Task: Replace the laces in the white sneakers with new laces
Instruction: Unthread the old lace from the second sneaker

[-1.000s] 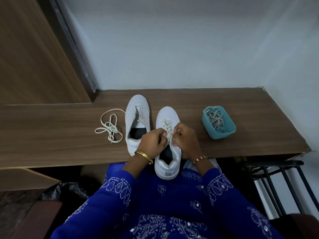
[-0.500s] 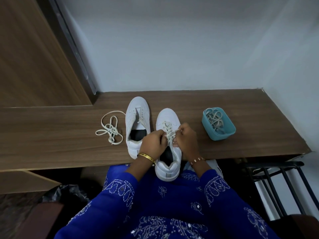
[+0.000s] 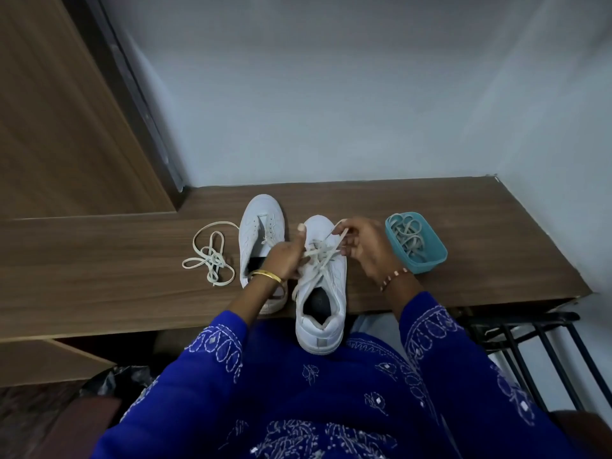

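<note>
White sneaker [image 3: 323,293] lengthwise, toe toward wall, heel overhanging.

wall [image 3: 331,94]: pale blue-grey | counter [image 3: 99,260]: brown wood | rack [image 3: 530,342]: black metal

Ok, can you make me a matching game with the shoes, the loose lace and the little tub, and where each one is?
Things:
1. Left sneaker
2. Right sneaker
3. Loose lace
4. Teal tub

Places or states:
A. Holds a pile of laces, at the right
B. Lies tangled on the wooden shelf, left of the shoes
C. Heel sticks over the shelf edge; left hand and right hand pull its lace
D. Eyelets empty

Pairs: 1-D, 2-C, 3-B, 4-A
</note>
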